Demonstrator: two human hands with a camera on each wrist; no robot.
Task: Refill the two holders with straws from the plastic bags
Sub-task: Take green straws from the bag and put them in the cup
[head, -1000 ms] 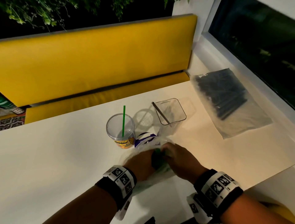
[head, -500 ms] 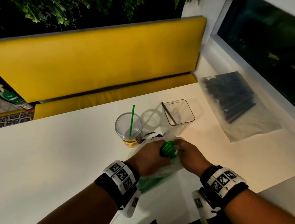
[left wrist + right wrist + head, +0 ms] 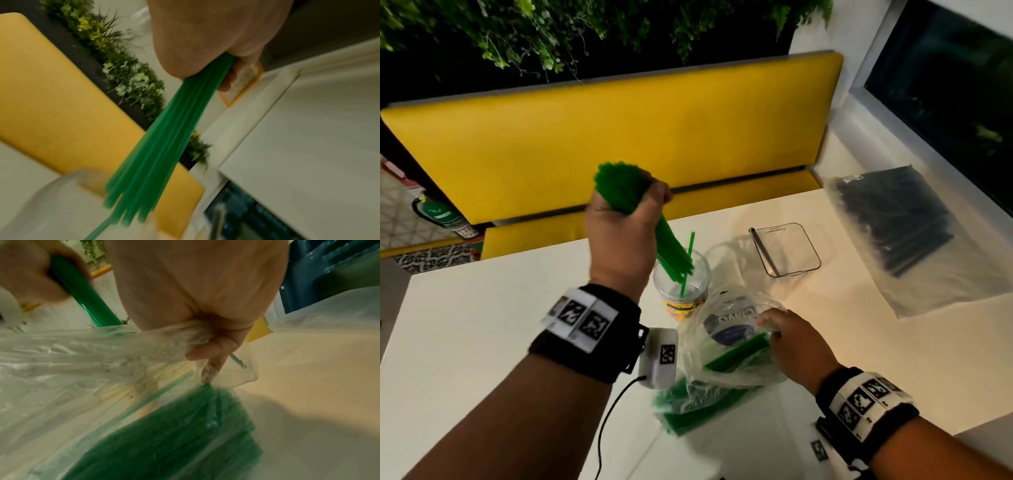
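White table [image 3: 482, 342] is sitting against a yellow upholstered bench [image 3: 619, 137]; green foliage [image 3: 551, 31] is hanging above the bench back, and a dark window [image 3: 945, 85] is running along the right side. Patterned floor tile is showing at far left.

Left hand [image 3: 619, 233] is fisting a bundle of green straws [image 3: 626, 192], fingers wrapped tight around it, raised above the table. The bundle is tilting, its lower ends hanging over the mouth of the round clear cup [image 3: 681, 284]; whether they are touching the rim is unclear. One green straw [image 3: 687, 263] is standing inside that cup. The cup is carrying a yellow printed band near its base, writing too blurred to read.

Right hand [image 3: 794, 346] is pinching the bunched mouth of the clear plastic bag [image 3: 722, 370], which is lying on the table just in front of the cup with more green straws inside. A blue oval logo is showing on the bag; lettering not legible.

Rectangular clear holder [image 3: 786, 250] is standing right of the cup, one dark straw leaning inside. Bag of black straws [image 3: 900, 219] is lying well apart, near the window.
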